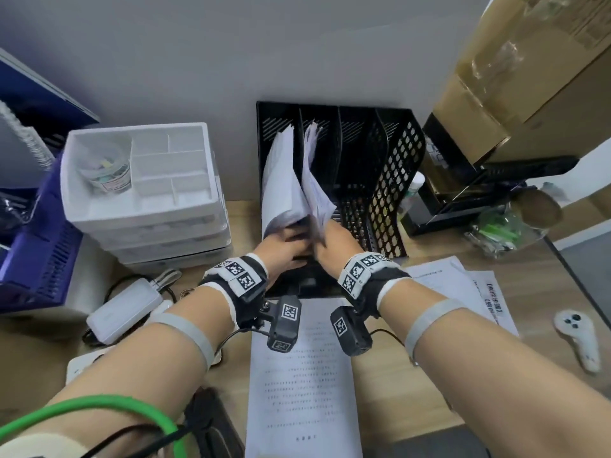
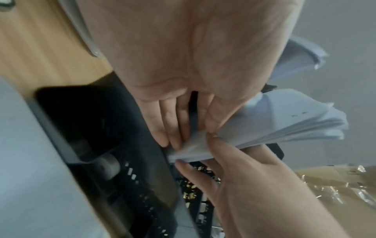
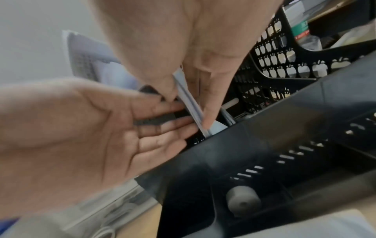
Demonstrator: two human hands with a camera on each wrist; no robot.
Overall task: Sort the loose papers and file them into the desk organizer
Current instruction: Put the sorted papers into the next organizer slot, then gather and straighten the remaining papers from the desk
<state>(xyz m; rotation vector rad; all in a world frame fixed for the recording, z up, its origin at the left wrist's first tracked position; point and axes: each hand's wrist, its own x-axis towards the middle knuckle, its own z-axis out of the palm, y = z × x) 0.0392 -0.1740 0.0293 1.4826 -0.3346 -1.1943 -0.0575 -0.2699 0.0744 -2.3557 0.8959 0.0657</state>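
Wooden desk by grey wall; right hand pinching papers, left hand flat.

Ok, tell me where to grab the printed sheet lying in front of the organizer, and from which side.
Take the sheet by its near short edge, coming from the person's side. It lies flat on the desk, so slide that edge past the desk's rim and pinch it there. Its far end sits under the wrists and against the organizer, where both hands are busy with papers.
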